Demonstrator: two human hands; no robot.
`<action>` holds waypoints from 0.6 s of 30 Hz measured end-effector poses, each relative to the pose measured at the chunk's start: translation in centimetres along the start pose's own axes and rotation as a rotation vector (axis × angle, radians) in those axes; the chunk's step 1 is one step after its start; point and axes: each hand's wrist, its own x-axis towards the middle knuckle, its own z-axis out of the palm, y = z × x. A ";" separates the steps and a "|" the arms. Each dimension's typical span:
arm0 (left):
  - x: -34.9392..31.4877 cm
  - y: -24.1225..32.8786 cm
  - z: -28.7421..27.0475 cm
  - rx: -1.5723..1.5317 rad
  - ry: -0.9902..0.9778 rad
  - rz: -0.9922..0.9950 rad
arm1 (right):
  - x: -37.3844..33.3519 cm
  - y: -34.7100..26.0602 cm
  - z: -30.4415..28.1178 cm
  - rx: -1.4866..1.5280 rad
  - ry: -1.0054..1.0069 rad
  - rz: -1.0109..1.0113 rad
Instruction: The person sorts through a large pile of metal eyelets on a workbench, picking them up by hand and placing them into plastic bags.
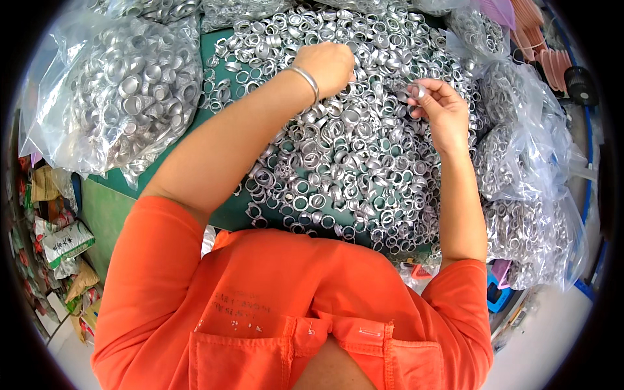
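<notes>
A wide heap of silver-grey metal rings point(351, 123) lies spread over the green table top point(221, 218). Into the far middle of this heap reaches my left hand point(328, 68), its fingers curled downward and mostly hidden behind the knuckles; what they grip, if anything, I cannot make out. A metal bangle point(304, 82) circles that wrist. To its right, my right hand point(443, 110) hovers over the heap with thumb and fingers pinched together. A small silver ring point(418, 91) shows at those fingertips, partly covered by them.
Clear plastic bags full of similar metal parts stand at the left point(130, 91) and along the right point(520, 143). More bags line the far edge. Pink trays point(528, 29) are stacked at the far right. Packets and wrappers point(65, 244) clutter the lower left.
</notes>
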 end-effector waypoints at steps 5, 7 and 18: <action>0.8 1.4 -1.7 0.125 -0.134 0.012 | -0.4 1.3 1.0 -0.199 0.007 -0.163; 1.3 1.9 -2.2 0.149 -0.203 -0.015 | -0.7 1.4 1.1 -0.359 0.017 -0.199; -3.1 1.6 -2.7 -0.574 0.073 -0.087 | -7.4 2.5 -0.2 -0.251 0.087 -0.083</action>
